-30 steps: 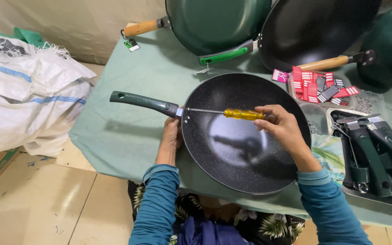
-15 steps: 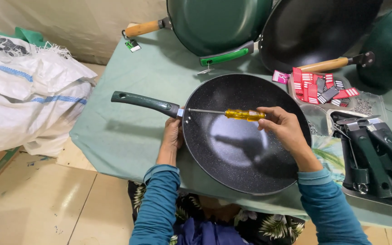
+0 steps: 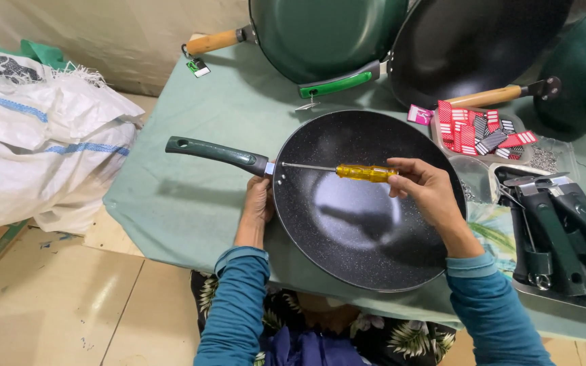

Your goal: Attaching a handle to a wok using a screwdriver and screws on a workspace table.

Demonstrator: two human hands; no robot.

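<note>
Black speckled pan (image 3: 367, 203) flat on green cloth (image 3: 191, 196), centre of scene.
Right hand (image 3: 428, 193) clenched around yellow screwdriver (image 3: 364, 173), tip at pan's left rim by dark green handle (image 3: 215, 152).
Left hand (image 3: 259, 203) gripping pan's left rim from below.
Risk: tip slipping off, scratching coating.
Count: one screwdriver; three more pans behind pan.

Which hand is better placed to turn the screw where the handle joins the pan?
The right hand: it holds the yellow screwdriver, tip at the handle joint. The left hand steadies the pan.
</note>
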